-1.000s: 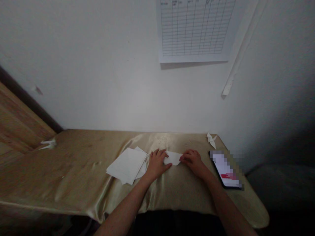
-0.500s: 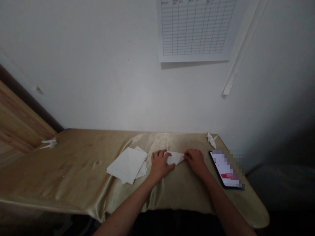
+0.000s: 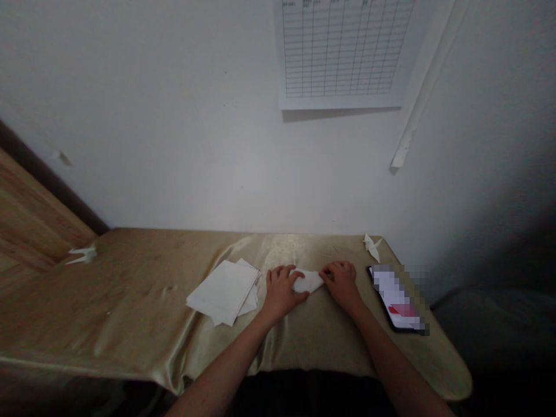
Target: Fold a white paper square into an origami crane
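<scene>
A small piece of folded white paper (image 3: 307, 282) lies on the cloth, narrowing to a point at its right end. My left hand (image 3: 282, 291) holds its left part down, thumb along the near edge and fingers over the far edge. At the pointed end, my right hand (image 3: 341, 280) pinches the tip between thumb and fingers; the tip itself is mostly hidden. Just left of my left hand sits a stack of white paper sheets (image 3: 223, 292), loosely piled at different angles.
A gold satin cloth (image 3: 139, 301) covers the table. On the right lies a phone (image 3: 393, 301) with its screen lit, a folded paper crane (image 3: 372, 247) behind it. Another folded white paper figure (image 3: 82, 255) stands far left. A printed chart (image 3: 343, 58) hangs on the wall.
My right hand has shifted slightly left along the folded paper's pointed end, and the tip now looks shorter. My left hand stays in place. The whole view has drifted a little.
</scene>
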A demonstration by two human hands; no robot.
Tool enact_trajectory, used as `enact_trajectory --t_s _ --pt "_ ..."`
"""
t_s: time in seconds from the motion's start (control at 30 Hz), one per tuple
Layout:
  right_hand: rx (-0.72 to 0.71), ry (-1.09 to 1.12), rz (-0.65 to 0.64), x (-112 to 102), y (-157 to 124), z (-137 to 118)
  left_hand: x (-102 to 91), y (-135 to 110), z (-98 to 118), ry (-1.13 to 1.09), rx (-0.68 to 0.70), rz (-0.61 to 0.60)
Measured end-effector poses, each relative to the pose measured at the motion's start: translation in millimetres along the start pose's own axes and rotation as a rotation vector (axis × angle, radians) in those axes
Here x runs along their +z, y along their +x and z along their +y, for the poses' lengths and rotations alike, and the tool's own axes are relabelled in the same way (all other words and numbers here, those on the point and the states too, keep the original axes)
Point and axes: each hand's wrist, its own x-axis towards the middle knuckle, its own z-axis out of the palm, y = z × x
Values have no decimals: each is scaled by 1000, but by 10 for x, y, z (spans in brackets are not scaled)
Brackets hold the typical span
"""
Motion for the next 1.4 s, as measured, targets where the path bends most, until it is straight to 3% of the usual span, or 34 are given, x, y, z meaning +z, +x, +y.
enact_trajectory --t_s 0.43,1.4 --pt "69 -125 -52 49 11 -85 -1 -10 0 -7 4 16" --pt "99 -148 -37 96 17 -98 29 9 44 14 -34 4"
